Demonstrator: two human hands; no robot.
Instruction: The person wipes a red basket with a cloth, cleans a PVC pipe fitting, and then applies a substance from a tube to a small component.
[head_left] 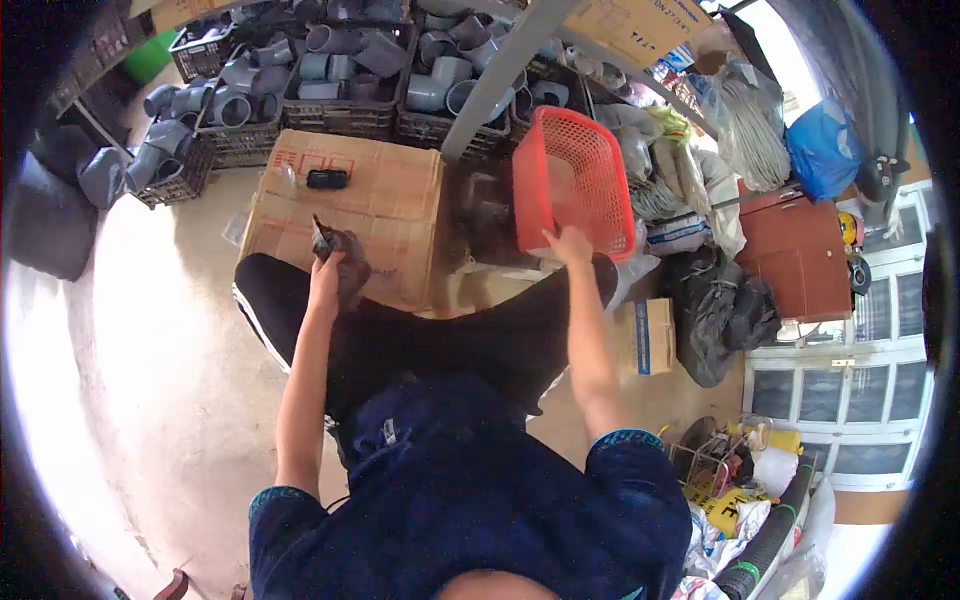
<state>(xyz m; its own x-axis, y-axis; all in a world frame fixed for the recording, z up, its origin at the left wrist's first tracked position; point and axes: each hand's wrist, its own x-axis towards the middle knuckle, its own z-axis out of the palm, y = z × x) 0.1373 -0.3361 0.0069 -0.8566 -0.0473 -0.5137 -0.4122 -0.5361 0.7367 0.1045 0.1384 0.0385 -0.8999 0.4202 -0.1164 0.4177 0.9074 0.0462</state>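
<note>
My left hand (328, 275) is closed around a dark, crumpled bag (348, 262), which looks like thin plastic; its contents cannot be made out. It hangs over the near part of a large cardboard box (385, 195) between my knees. A small black object (327, 179) lies on top of that box. Out to the right, my right hand (570, 246) has its fingers closed on the near edge of a red plastic basket (541, 180). This basket has perforated walls and is tilted, and part of its inside shows.
Black crates (343, 118) full of grey pipe fittings (428, 93) line the back. A slanted metal post (505, 72) rises behind the box. To the right are bagged hoses (752, 130), a black bag (712, 315), a small carton (643, 337) and a brown cabinet (790, 255).
</note>
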